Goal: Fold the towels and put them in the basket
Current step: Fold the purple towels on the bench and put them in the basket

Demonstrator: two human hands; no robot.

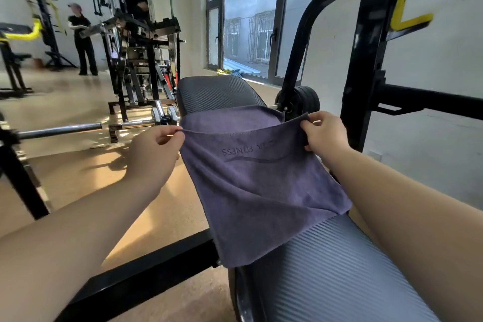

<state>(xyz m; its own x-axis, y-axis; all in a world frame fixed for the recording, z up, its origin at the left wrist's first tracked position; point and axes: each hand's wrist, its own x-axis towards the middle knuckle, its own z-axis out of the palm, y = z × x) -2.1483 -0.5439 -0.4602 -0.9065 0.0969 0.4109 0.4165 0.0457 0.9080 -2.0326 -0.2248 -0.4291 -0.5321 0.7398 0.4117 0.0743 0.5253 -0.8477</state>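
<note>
A dark purple-grey towel (257,180) with printed lettering lies along a black ribbed weight bench (326,269). Its near half is lifted and doubled toward the far end. My left hand (154,154) pinches the towel's left corner at the raised edge. My right hand (324,133) pinches the right corner at the same height. The far layer of the towel lies flat on the bench beneath the raised edge. No basket is in view.
A black rack upright (366,60) with yellow hooks stands to the right of the bench. A barbell (78,129) lies on the floor at left, in front of a weight machine (141,47). A person (82,39) stands at the far left. Windows fill the back wall.
</note>
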